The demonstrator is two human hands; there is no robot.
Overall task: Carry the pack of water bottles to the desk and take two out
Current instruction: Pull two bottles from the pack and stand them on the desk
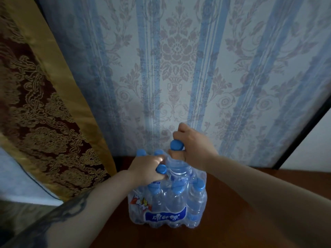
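Note:
A shrink-wrapped pack of water bottles (166,208) with blue caps stands on the dark wooden desk (241,212), close to the wall. My right hand (191,147) grips the neck of one bottle (176,158), which rises partly out of the pack's torn top, its blue cap showing above my fingers. My left hand (148,167) presses down on the top of the pack, fingers closed around the plastic wrap and a bottle cap there. The lower part of the lifted bottle is hidden inside the wrap.
Blue striped floral wallpaper (179,68) rises right behind the desk. A heavy gold and maroon curtain (44,113) hangs at the left, reaching down beside the desk's left edge. A dark frame edge (304,133) runs diagonally at the right.

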